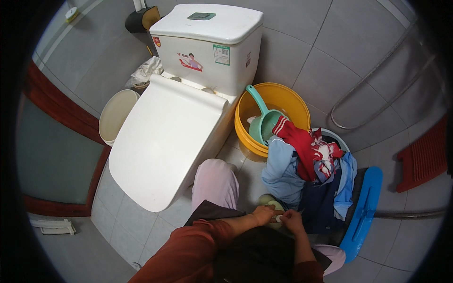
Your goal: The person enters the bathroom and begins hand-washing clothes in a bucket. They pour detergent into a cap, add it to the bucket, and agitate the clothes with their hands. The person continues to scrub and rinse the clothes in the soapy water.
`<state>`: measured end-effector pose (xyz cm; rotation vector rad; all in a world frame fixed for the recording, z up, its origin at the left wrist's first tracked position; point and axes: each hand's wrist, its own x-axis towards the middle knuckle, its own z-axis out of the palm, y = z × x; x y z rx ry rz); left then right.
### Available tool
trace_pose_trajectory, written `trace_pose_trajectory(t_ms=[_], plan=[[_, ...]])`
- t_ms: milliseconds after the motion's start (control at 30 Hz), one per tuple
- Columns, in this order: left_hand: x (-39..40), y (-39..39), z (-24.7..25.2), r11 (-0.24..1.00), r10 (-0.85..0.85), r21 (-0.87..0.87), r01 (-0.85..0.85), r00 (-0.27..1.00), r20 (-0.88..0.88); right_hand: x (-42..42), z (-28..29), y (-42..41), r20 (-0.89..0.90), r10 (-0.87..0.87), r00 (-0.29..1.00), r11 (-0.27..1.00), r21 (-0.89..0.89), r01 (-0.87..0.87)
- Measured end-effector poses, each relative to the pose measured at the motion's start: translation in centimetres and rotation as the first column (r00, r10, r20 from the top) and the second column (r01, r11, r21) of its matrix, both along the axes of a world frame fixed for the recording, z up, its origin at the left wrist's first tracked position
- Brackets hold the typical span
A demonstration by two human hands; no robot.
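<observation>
My left hand (265,215) and my right hand (293,222) meet low in front of me, between my knees. A small round white object (279,218) sits between them, at the fingertips of my right hand; its exact kind is unclear. The left fingers are partly hidden, so their grip cannot be made out. Just beyond the hands, a pale green slipper (264,199) shows on the floor. Beside my right hand lies a heap of clothes: a light blue garment (283,169), a red striped-cuff garment (299,148) and a navy garment (320,205).
A toilet (166,141) with its lid down stands ahead left. Right of it, a yellow bucket (244,132) holds a green dipper (260,102). A blue broom head (364,212) and a red washboard (424,155) are at right. A white bucket (118,109) stands left.
</observation>
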<state>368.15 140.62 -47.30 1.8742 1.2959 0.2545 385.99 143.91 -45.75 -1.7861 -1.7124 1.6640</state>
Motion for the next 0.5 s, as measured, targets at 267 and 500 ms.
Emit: trace_pose_trajectory(t_ms=[267, 500], plan=[[1.0, 0.3, -0.8, 0.999, 0.019, 0.044, -0.018, 1.000, -0.022, 1.8, -1.9, 0.9, 0.078, 0.181, 0.980, 0.982, 0.048, -0.185], [-0.6, 0.4, 1.4, 1.000, 0.030, 0.006, -0.030, 0.999, -0.019, -3.6, 2.1, -3.5, 0.389, -0.041, 0.920, 0.814, 0.547, -0.195]])
